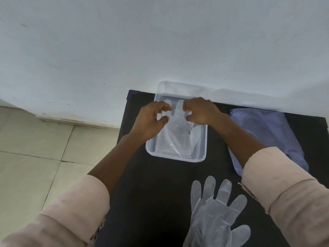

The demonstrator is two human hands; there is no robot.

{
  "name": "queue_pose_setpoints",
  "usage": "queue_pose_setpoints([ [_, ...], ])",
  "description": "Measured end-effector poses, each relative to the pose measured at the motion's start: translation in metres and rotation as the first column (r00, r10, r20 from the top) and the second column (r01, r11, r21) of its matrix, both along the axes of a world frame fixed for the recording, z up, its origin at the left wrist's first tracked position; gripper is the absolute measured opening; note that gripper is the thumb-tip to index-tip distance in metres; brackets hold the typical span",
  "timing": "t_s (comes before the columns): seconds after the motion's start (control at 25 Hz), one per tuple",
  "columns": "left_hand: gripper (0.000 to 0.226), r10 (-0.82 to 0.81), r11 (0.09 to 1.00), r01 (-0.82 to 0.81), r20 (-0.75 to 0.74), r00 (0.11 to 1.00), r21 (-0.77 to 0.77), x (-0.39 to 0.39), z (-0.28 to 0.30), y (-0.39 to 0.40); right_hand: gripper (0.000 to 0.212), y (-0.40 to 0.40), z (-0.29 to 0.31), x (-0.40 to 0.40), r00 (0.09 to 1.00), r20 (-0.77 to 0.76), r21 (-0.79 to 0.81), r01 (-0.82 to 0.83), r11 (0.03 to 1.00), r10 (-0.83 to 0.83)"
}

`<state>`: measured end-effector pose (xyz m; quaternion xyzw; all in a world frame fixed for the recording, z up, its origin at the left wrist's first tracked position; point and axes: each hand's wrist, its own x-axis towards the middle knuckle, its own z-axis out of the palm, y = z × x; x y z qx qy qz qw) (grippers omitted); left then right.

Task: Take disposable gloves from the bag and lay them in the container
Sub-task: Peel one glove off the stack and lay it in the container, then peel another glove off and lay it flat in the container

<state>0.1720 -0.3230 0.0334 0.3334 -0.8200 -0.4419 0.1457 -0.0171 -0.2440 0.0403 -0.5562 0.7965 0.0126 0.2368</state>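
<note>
A clear plastic container (201,154) stands on the black table by the wall. Inside it lies a transparent disposable glove (178,132), fingers pointing toward the wall. My left hand (151,120) hovers over the container's left far part, thumb and fingers curled but apart, next to the glove's fingers. My right hand (201,111) mirrors it on the right, its thumb and forefinger also apart; neither hand pinches the film. A second transparent glove (213,209) lies flat on the table near me. The pale purple bag (267,132) lies right of the container, partly under my right forearm.
The black table (160,184) is pushed against a white wall (160,41); its left edge drops to a tiled floor (35,157). My pink sleeves fill the lower corners.
</note>
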Motion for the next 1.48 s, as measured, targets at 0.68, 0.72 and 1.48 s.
queue_pose_setpoints([
  [0.68,0.014,-0.113,0.84,0.104,-0.014,0.993,0.532,0.012,0.057,0.11,0.014,0.176,0.057,0.086,0.343,0.845,-0.064,0.827,0.559,-0.41],
  [0.72,0.013,-0.117,0.837,0.103,-0.009,0.993,0.537,0.015,0.056,0.123,0.013,0.189,0.058,0.09,0.34,0.845,-0.065,0.831,0.552,-0.412],
  [1.48,0.015,-0.06,0.765,-0.105,0.232,0.971,0.636,0.106,-0.02,0.329,0.006,0.412,-0.055,0.186,0.254,0.62,0.264,0.823,0.503,-0.742],
])
